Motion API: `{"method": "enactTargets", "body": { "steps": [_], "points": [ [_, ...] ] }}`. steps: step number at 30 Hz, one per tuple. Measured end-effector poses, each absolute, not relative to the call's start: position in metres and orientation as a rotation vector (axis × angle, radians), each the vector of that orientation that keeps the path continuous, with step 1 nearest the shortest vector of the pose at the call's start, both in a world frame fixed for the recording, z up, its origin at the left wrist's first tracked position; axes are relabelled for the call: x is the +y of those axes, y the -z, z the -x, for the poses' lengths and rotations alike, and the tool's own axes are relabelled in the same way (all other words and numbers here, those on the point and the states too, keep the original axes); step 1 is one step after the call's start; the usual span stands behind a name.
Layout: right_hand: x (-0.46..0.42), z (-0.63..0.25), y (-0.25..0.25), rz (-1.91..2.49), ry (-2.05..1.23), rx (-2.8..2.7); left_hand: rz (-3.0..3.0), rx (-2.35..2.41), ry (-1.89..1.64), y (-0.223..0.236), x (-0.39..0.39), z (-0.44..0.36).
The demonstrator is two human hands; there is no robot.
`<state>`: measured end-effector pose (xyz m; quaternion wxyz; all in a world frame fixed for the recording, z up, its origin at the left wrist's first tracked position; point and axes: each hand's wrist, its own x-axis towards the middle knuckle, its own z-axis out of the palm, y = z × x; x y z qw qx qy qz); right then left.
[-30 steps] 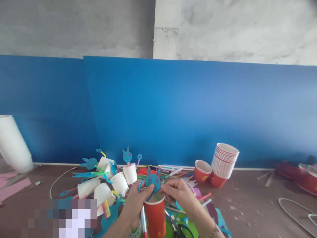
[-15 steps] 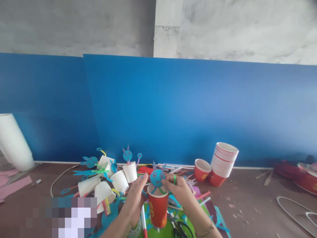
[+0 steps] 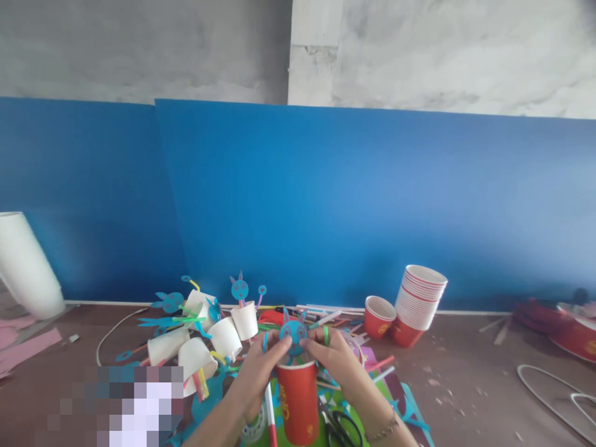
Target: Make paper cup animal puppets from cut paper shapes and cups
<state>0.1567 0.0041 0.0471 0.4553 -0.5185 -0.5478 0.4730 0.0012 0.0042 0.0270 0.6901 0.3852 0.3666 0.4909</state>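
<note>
A round blue paper face with pointed ears and drawn eyes [image 3: 293, 336] is pinched by both my hands just above the rim of a red paper cup [image 3: 298, 403]. My left hand [image 3: 256, 374] has its thumb on the face's left side, and my right hand [image 3: 339, 362] has its thumb on the right side. A small blue strip shows at my left fingers and a green one at my right; I cannot tell how they attach. The cup stands upright between my forearms. Scissors with black handles [image 3: 342, 428] lie right of it.
Several white cups [image 3: 244, 321] with blue paper figures and straws stand or lie at the left. A tall stack of paper cups [image 3: 421, 301] and a single red cup [image 3: 379, 318] stand at the right. A white cable [image 3: 542, 397] lies further right; a blue panel [image 3: 288, 198] rises behind.
My left hand has risen from the cup's side to take hold of the paper face as well. The face sits slightly lower and further left, nearer the cup.
</note>
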Motion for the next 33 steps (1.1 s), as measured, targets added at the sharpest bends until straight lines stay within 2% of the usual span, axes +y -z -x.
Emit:
{"method": "enactTargets", "body": {
  "steps": [13, 20, 26, 33],
  "points": [
    [0.006, -0.160, -0.048, 1.285, -0.869, -1.623, -0.894, 0.774, -1.105, -0.038, -0.001, -0.001],
    [0.006, -0.159, -0.047, 1.347, -0.920, -1.559, -0.926, 0.777, -0.948, -0.040, -0.002, -0.002],
    [0.003, -0.162, -0.051, 1.427, -0.772, -1.735, -1.077, 0.825, -0.936, -0.031, 0.006, 0.000],
    [-0.001, -0.162, -0.053, 1.303, -0.933, -1.780, -1.219, 0.938, -0.888, -0.026, 0.006, 0.003]
  ]
}}
